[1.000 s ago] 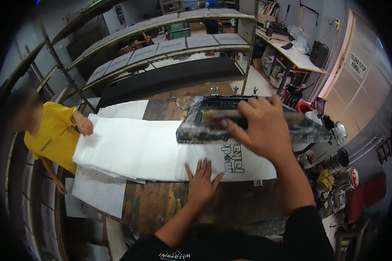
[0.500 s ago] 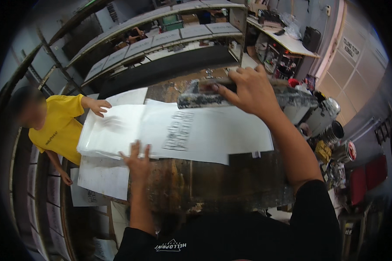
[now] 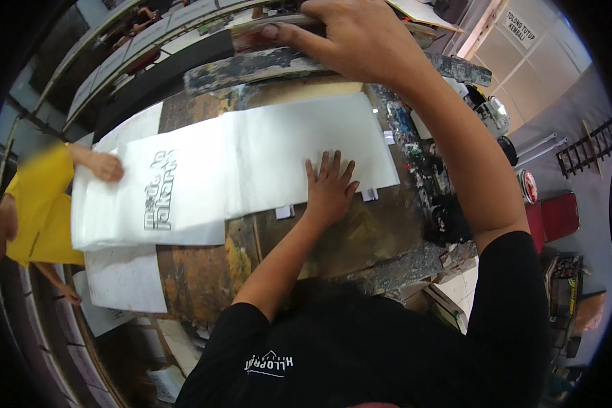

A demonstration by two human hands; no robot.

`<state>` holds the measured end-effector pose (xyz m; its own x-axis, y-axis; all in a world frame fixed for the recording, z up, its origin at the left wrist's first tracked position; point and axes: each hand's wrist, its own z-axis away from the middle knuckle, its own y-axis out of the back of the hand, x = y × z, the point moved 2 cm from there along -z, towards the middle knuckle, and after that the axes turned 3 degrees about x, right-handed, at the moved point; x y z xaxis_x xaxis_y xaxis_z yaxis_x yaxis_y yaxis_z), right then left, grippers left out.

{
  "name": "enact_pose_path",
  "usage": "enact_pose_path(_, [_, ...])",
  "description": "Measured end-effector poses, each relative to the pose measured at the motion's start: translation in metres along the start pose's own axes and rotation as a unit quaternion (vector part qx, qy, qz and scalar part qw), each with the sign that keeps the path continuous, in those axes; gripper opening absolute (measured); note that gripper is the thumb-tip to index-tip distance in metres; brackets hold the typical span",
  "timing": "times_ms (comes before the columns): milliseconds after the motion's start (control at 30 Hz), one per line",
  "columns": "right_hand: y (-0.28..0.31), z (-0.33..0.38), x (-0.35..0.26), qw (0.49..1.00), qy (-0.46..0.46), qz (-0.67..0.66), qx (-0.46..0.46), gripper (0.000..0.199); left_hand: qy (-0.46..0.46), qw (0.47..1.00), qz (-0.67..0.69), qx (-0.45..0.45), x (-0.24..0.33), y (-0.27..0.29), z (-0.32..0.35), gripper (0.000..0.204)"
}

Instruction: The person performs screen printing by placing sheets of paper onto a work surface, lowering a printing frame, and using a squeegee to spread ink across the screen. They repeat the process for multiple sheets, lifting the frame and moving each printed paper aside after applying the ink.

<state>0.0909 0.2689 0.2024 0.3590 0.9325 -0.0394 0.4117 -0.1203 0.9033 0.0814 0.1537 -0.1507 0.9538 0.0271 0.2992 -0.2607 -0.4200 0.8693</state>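
My left hand (image 3: 330, 182) lies flat with fingers spread on a blank white sheet (image 3: 279, 136) on the worktable. High at the far side, my right hand (image 3: 364, 44) is closed around the edge of a paint-caked printing screen frame (image 3: 251, 73), held up off the sheet. Part of the frame is hidden behind my hand and forearm. To the left, a white sheet with dark outlined lettering (image 3: 190, 183) overlaps the blank one and lies across a stack of white sheets (image 3: 81, 234). A co-worker's hand (image 3: 107, 167) is at that printed sheet.
The co-worker in a yellow shirt (image 3: 41, 217) stands at the left end of the stained wooden table (image 3: 190, 279). Small pale tabs (image 3: 285, 211) sit along the blank sheet's near edge. Paint cans (image 3: 528, 186) and a red chair (image 3: 557, 217) are at right; racks (image 3: 109, 68) stand behind.
My left hand has moved right from the stack onto the blank sheet. The printed sheet has shifted left toward the co-worker. My right hand and the frame appear higher; the view has also shifted.
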Motion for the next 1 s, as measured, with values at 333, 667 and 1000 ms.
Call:
enact_pose_path(333, [0.011,-0.023,0.000,0.995,-0.066,0.005,-0.068,0.096,-0.015,0.999,-0.035,-0.002,0.007,-0.009,-0.004,0.057])
enact_pose_path(667, [0.002,0.010,-0.009,0.987,0.052,0.018,0.151,0.068,0.004,0.994,-0.105,-0.040,0.011,-0.024,0.003,0.062])
enact_pose_path(1000, [-0.036,0.074,-0.029,0.996,-0.005,0.016,0.083,0.084,0.237,0.742,0.578,0.245,-0.080,0.184,0.021,0.113])
